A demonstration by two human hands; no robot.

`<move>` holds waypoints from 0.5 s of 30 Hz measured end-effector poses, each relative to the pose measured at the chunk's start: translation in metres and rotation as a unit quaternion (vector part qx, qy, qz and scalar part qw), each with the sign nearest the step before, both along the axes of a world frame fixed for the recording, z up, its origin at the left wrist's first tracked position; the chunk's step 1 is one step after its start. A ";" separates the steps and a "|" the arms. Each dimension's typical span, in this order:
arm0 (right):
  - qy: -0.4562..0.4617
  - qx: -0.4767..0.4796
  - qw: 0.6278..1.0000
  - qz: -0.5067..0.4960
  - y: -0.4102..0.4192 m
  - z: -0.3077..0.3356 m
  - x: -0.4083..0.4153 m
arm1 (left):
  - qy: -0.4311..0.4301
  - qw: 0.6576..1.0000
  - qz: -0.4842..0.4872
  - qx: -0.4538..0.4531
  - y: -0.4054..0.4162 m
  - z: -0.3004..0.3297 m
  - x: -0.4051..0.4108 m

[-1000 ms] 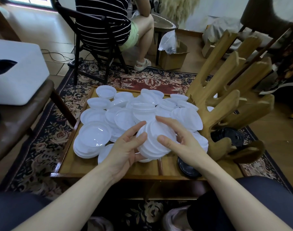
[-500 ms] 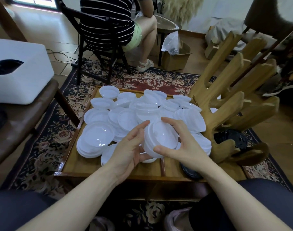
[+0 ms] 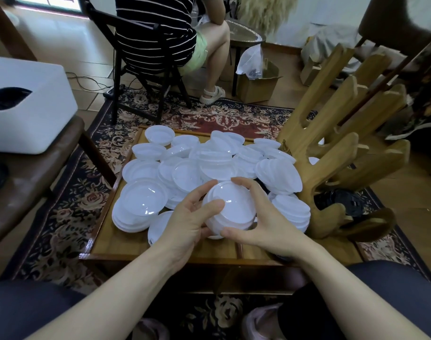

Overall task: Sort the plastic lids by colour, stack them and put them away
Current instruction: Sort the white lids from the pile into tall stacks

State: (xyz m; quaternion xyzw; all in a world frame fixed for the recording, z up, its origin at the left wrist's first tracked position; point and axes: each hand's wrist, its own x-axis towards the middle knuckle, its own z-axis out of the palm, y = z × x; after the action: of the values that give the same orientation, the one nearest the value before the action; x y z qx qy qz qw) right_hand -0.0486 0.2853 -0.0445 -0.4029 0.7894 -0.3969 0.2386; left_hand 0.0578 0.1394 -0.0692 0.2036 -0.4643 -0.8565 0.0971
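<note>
Above the table (image 3: 160, 246), both hands now clasp the squared-up white stack (image 3: 230, 209) tighter

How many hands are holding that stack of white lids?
2: the left hand grips the stack of white lids from its left, the right hand from its right.

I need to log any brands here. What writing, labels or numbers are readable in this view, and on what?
None readable.
White lids and the stack in both hands: no print visible.
Wooden rack: a dark mark on its near edge, too small to read.
White box and cardboard box: no label visible.
</note>
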 end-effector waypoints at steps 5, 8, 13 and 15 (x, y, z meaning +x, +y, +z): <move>-0.012 -0.007 1.000 0.017 0.003 0.002 -0.004 | 0.001 1.000 -0.005 0.007 0.000 0.001 0.000; -0.048 -0.019 0.999 0.011 0.004 0.004 -0.007 | 0.008 1.000 -0.022 0.020 -0.001 0.006 0.000; -0.073 -0.019 0.997 0.033 0.007 0.003 -0.009 | -0.004 0.999 -0.031 0.029 -0.001 0.009 0.001; -0.075 -0.017 0.996 0.042 0.007 0.003 -0.010 | 0.000 0.999 -0.039 0.022 -0.001 0.009 0.002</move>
State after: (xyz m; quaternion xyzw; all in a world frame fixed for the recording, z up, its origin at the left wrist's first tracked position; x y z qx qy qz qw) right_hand -0.0583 0.2918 -0.0415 -0.4089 0.7448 -0.4291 0.3065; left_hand 0.0597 0.1382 -0.0605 0.1874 -0.4531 -0.8695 0.0593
